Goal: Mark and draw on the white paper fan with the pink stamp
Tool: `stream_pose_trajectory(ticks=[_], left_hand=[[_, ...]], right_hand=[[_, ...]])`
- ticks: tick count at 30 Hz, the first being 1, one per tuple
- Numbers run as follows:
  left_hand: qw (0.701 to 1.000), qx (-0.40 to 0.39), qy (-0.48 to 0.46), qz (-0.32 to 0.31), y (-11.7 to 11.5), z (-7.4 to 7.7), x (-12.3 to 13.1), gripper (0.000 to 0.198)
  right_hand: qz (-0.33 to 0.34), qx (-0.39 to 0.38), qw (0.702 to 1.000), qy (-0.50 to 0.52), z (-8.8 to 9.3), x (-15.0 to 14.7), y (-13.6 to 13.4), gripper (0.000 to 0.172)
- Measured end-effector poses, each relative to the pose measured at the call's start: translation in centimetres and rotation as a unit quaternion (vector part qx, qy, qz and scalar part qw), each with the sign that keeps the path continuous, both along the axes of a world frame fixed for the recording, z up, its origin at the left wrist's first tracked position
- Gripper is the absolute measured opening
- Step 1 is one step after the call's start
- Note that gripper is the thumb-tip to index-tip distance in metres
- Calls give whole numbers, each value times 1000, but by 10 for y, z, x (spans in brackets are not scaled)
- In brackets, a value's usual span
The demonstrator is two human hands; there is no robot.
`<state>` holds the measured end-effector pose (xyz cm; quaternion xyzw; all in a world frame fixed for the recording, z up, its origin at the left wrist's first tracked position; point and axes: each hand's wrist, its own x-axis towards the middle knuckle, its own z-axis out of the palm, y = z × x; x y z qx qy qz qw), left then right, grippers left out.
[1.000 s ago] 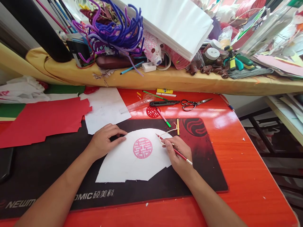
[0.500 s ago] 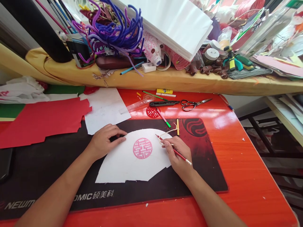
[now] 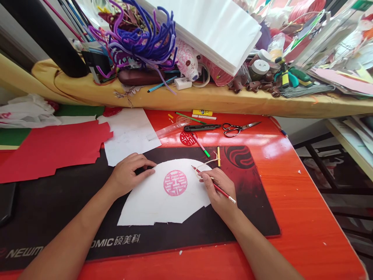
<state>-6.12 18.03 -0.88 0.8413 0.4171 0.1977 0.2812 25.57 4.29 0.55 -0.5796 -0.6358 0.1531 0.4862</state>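
A white fan-shaped sheet of paper (image 3: pixel 151 206) lies on the black desk mat, bearing a round pink lattice design (image 3: pixel 175 182). My left hand (image 3: pixel 129 174) holds its upper left edge, thumb and forefinger at the border and the other fingers curled. In my right hand (image 3: pixel 218 188) is a red pencil (image 3: pixel 225 193), its tip pointing up-left over the paper's right part. Pale string (image 3: pixel 208 162) loops near the pencil and these fingers, running to a short yellow stick (image 3: pixel 219 156) on the mat. My palm hides part of the paper's right edge.
Beyond the mat (image 3: pixel 72 217) lie scissors (image 3: pixel 240 128), a utility knife (image 3: pixel 202 127), a red lattice cutout (image 3: pixel 188 137), a green-capped pen (image 3: pixel 201 145) and a clear ruler (image 3: pixel 170 129). Red paper (image 3: pixel 58 146) and white paper (image 3: pixel 128 136) are at left. A crowded shelf (image 3: pixel 215 95) runs behind.
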Motion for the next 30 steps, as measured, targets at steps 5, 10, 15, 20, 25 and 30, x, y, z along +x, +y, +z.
stream_pose_trajectory(ticks=[5, 10, 15, 20, 25, 30], left_hand=[[1000, 0, 3, -1, 0, 1, 0, 32], [1000, 5, 5, 0, -1, 1, 1, 34], [1000, 9, 7, -3, 0, 0, 0, 34], [1000, 7, 5, -3, 0, 1, 0, 32], [1000, -2, 4, -2, 0, 2, 0, 31], [1000, 0, 3, -2, 0, 2, 0, 31]], right_hand=[[0, -6, 1000, -3, -1, -1, 0, 26], [-1, -7, 1000, -4, -1, 0, 0, 26], [-2, -14, 1000, -7, 0, 0, 1, 27], [-3, -10, 1000, -2, 0, 0, 1, 24], [-5, -15, 1000, -1, 0, -1, 0, 24], [-6, -13, 1000, -4, 0, 0, 0, 21]])
